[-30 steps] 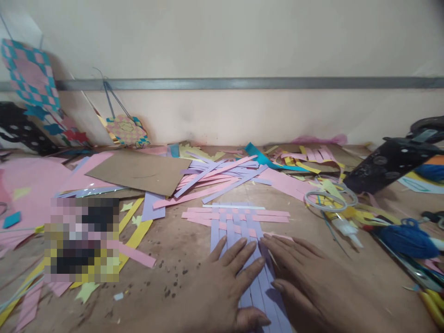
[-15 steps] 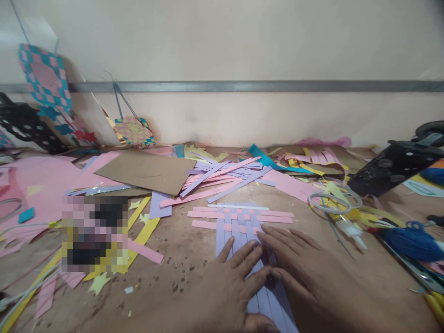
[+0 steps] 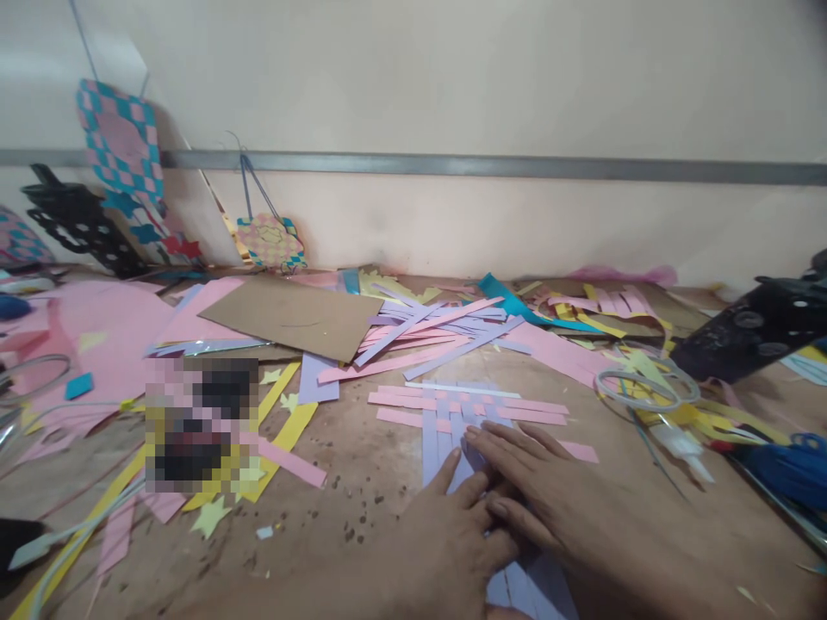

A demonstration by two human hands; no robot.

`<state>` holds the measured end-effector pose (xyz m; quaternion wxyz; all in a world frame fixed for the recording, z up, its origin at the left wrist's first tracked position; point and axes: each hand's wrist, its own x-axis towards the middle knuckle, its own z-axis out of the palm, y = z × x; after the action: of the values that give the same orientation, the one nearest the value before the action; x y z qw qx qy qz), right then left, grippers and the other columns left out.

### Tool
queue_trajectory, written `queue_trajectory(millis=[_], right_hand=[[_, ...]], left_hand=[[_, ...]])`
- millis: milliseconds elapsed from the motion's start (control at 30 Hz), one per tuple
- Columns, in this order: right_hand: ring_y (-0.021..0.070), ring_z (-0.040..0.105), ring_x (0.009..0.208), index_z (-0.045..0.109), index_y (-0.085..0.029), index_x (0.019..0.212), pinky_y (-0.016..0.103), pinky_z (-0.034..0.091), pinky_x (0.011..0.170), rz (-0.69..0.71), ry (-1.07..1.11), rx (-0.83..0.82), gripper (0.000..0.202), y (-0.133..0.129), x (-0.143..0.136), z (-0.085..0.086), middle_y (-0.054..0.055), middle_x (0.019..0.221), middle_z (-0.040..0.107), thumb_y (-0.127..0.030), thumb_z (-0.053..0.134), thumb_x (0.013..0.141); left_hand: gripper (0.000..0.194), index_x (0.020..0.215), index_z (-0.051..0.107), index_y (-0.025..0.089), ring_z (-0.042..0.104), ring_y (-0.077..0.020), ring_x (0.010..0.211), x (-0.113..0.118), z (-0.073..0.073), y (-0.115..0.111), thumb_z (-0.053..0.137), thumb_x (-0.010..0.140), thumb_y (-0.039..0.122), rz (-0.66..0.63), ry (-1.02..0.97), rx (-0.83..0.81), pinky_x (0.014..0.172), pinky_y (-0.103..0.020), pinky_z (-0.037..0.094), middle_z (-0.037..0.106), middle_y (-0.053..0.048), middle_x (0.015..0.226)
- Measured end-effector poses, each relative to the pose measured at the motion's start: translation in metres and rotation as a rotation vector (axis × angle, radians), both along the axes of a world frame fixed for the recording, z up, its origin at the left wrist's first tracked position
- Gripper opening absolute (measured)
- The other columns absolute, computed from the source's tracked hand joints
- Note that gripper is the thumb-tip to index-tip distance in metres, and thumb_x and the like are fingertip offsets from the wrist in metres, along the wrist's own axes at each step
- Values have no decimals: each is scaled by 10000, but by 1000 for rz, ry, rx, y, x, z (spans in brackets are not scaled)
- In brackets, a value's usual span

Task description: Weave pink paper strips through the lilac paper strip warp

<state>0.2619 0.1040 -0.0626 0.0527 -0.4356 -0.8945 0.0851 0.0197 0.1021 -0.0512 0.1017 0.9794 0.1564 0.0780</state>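
A paper weave (image 3: 462, 403) lies on the table in front of me, made of lengthwise purple strips crossed by several pink strips, with a white strip along its far edge. Over its near part, my left hand (image 3: 456, 525) rests palm down with fingers spread on the purple strips; some are bent, their tips partly hidden under the other hand. My right hand (image 3: 539, 482) lies across it, fingers stretched flat on the weave and thumb apart. Beyond that hand's right side the end of another pink strip (image 3: 580, 451) sticks out; its remaining length is hidden.
Behind the weave are loose strips (image 3: 426, 331) and a cardboard piece (image 3: 290, 319). To the left lie pink sheets (image 3: 96, 336) and yellow strips (image 3: 284, 443). On the right are wire rings (image 3: 646, 390), a glue bottle (image 3: 685, 448), blue yarn (image 3: 792, 474) and a black dotted cup (image 3: 749, 331).
The view has shifted, moving everything rightward. My right hand has slid left over the left fingers, covering more of the weave. A pink strip's end now shows beyond my right hand.
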Motion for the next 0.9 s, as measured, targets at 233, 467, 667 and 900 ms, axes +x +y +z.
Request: queue_trajectory(millis=[233, 467, 667, 900], right_hand=[[272, 480, 1484, 416, -348, 1626, 501, 387, 1231, 1, 11, 8, 563, -1, -1, 0, 25, 1630, 496, -495, 455, 1084], [332, 576, 1342, 594, -292, 1457, 583, 471, 1119, -214, 63, -16, 476, -16, 18, 21, 95, 1530, 572, -489, 638, 1025], [331, 553, 1382, 568, -333, 1494, 591, 441, 1151, -285, 24, 9, 483, -29, 34, 14, 85, 1572, 545, -513, 582, 1047], [311, 493, 1473, 392, -413, 1624, 561, 411, 1198, -212, -86, 66, 591, -29, 48, -11, 13, 1645, 468, -478, 519, 1051]], left_hand=[[807, 1574, 480, 186, 141, -308, 1629, -1, 4, -1, 286, 1042, 760, 22, 15, -67, 1321, -570, 114, 474, -96, 1640], [790, 1635, 371, 226, 185, -337, 1616, 0, 7, 1, 298, 1047, 747, 33, 26, -260, 1290, -656, 135, 252, -136, 1735], [818, 1679, 272, 290, 162, -366, 1613, 2, 3, 3, 321, 1024, 777, 22, 31, -317, 1279, -688, 113, 195, -124, 1740], [830, 1678, 281, 294, 168, -387, 1610, 3, -8, 5, 333, 1016, 791, 1, 40, -288, 1268, -705, 123, 191, -126, 1740]])
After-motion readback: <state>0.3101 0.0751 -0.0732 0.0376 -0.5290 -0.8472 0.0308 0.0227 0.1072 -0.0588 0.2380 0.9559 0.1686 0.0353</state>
